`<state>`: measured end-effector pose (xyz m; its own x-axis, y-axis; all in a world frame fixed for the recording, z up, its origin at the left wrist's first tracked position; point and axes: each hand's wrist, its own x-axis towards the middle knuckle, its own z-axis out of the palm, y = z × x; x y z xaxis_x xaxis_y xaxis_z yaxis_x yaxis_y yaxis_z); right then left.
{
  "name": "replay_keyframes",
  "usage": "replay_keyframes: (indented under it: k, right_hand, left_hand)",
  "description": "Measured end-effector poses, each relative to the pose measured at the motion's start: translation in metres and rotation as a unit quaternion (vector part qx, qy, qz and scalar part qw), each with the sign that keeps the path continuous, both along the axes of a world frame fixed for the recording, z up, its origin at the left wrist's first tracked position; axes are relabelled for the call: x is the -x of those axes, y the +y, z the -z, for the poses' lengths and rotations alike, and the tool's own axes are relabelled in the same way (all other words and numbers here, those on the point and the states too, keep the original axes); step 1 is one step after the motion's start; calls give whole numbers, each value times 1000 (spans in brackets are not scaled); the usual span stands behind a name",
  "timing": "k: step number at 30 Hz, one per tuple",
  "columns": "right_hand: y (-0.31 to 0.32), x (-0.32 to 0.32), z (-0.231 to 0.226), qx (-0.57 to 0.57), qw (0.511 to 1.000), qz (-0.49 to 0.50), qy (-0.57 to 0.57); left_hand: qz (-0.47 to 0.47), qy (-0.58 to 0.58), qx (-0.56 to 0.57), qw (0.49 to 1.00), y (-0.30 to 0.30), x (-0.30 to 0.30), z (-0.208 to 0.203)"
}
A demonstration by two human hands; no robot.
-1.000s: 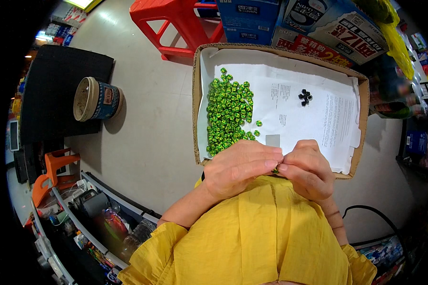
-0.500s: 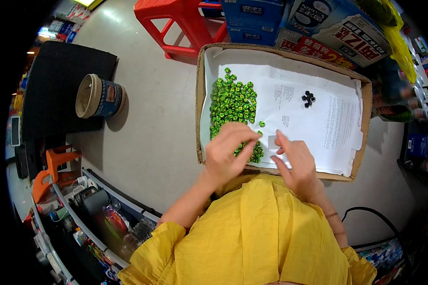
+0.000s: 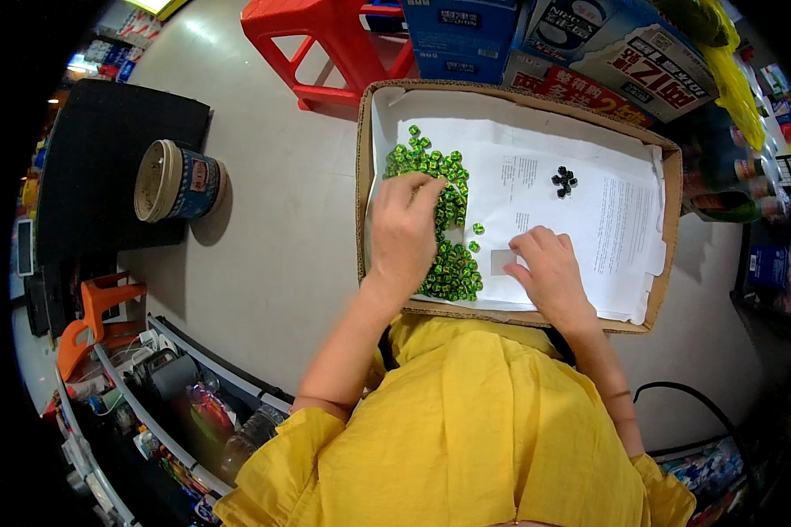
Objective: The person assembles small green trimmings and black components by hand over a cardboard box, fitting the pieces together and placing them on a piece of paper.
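Observation:
A shallow cardboard box (image 3: 518, 320) lined with white paper (image 3: 510, 132) lies in front of me. Many small, shiny green pieces (image 3: 453, 268) cover its left side. My left hand (image 3: 404, 233) reaches over this pile, thumb and forefinger closed together at its upper part; whatever they pinch is hidden. Near the box's front edge, my right hand (image 3: 549, 272) hovers beside a small grey square (image 3: 503, 262), its fingers curled and thumb apart, with nothing visible between them. Two green pieces lie apart from the pile. Several small black pieces (image 3: 564, 182) sit in a cluster further right.
A red plastic stool (image 3: 321, 53) and blue cartons (image 3: 461, 39) stand beyond the box. To the left, a round tub (image 3: 180, 180) stands by a black panel (image 3: 119, 167). An orange stool (image 3: 105, 307) and a cluttered shelf (image 3: 193, 404) are at the lower left.
My left hand has moved up and left from the pile's lower end to its upper part. My right hand has stayed near the grey square, its fingers now more curled.

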<state>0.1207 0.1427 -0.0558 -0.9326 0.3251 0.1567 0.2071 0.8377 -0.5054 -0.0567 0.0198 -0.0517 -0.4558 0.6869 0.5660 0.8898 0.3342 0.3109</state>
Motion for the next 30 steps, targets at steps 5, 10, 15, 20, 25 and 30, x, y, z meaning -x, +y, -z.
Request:
replay_keyframes:
  k: [5,10,15,20,25,30]
  right_hand:
    - [-1,4,6,-29,999,-13,-41]
    - [-4,3,7,-51,998,-20,-33]
    - [-4,3,8,-26,999,-3,-41]
    - [-2,1,8,-20,998,-13,-55]
    - [3,-3,9,-14,999,15,-45]
    - [7,-9,8,3,998,44,-46]
  left_hand:
    - [121,-142,-16,982,-5,-35,8]
    - [129,-137,6,982,-11,-42,15]
    - [169,-129,14,977,-13,-47,19]
    - [190,-111,54,974,-7,-53,15]
    - [234,-49,126,963,13,-59,16]
    - [242,-15,129,962,18,-63,23]
